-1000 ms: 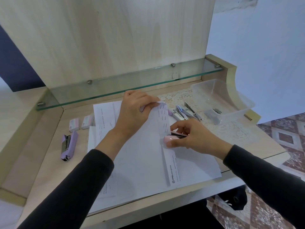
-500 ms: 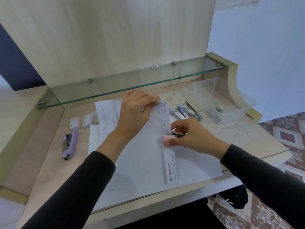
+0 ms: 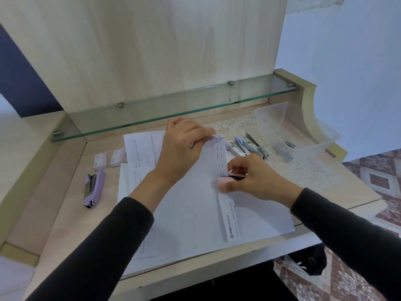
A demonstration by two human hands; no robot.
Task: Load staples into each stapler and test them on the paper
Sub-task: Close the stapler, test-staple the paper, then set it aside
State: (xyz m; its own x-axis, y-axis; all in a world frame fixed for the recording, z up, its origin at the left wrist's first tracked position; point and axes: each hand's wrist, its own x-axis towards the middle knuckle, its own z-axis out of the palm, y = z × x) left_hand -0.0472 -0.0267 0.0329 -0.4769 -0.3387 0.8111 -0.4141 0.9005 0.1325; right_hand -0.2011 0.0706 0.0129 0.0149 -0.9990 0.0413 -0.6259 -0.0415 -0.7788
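Observation:
My right hand (image 3: 251, 179) grips a small pink stapler (image 3: 225, 181) whose jaws close over the folded edge of a white paper sheet (image 3: 191, 209). The folded strip (image 3: 219, 155) carries several rows of staples. My left hand (image 3: 182, 146) pinches the far end of that strip and holds it up. A purple stapler (image 3: 93, 187) lies at the left of the desk, with two small staple boxes (image 3: 108, 160) behind it. Two opened staplers (image 3: 249, 146) rest on the lace mat to the right.
A clear plastic tub (image 3: 303, 124) with a few small items stands at the back right on a lace mat (image 3: 303, 168). A glass shelf (image 3: 173, 109) runs across the back above the desk. More paper sheets (image 3: 138, 153) lie under the folded one.
My right hand with the pink stapler has edged slightly up along the folded strip. My left hand keeps its hold on the strip's far end.

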